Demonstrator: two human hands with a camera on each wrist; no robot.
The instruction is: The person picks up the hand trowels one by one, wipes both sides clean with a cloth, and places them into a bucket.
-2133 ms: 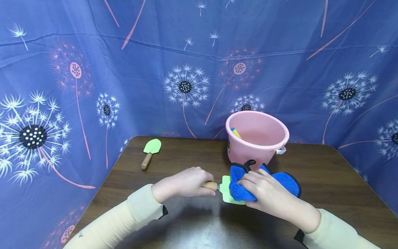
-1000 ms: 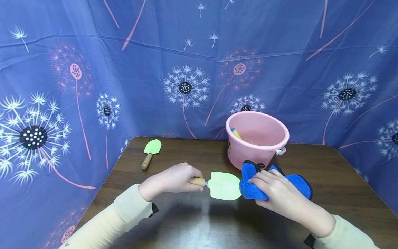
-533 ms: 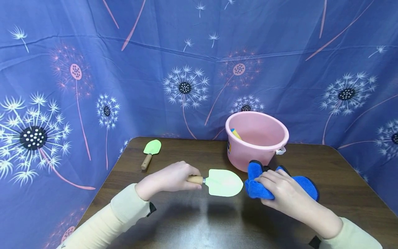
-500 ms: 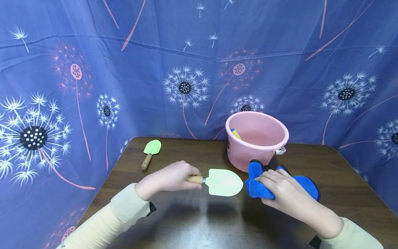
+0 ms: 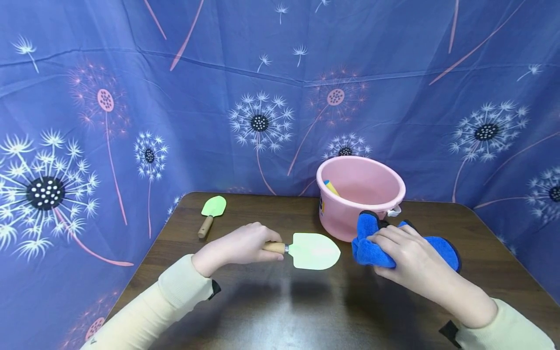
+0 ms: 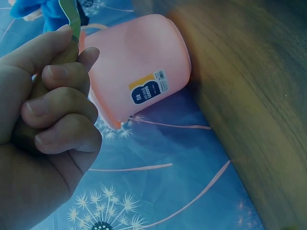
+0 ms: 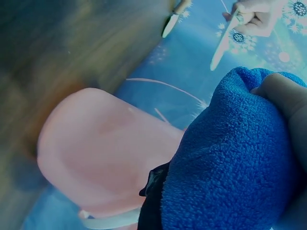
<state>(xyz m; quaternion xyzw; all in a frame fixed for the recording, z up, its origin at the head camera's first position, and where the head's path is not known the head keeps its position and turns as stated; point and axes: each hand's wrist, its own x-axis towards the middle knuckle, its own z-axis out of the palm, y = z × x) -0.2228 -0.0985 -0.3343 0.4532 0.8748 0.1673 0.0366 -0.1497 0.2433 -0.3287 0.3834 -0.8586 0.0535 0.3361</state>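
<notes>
My left hand grips the wooden handle of a green trowel, its fingers curled round it in the left wrist view. The blade points right, raised over the table with a shadow beneath. In my right hand is a bunched blue cloth with black edging; the right wrist view shows the thumb pressing into its plush pile. A gap separates the trowel's tip from the cloth. Just behind the cloth stands a pink bucket, partly covered by it in the head view.
A second, smaller green trowel with a wooden handle lies at the table's back left. Inside the bucket leans a yellow and blue stick-like thing. The brown wooden table ends at a blue dandelion-print curtain.
The cloth was over the trowel's blade; my right hand has drawn it right and off the tip. My left hand has shifted left and up a little, baring the whole blade.
</notes>
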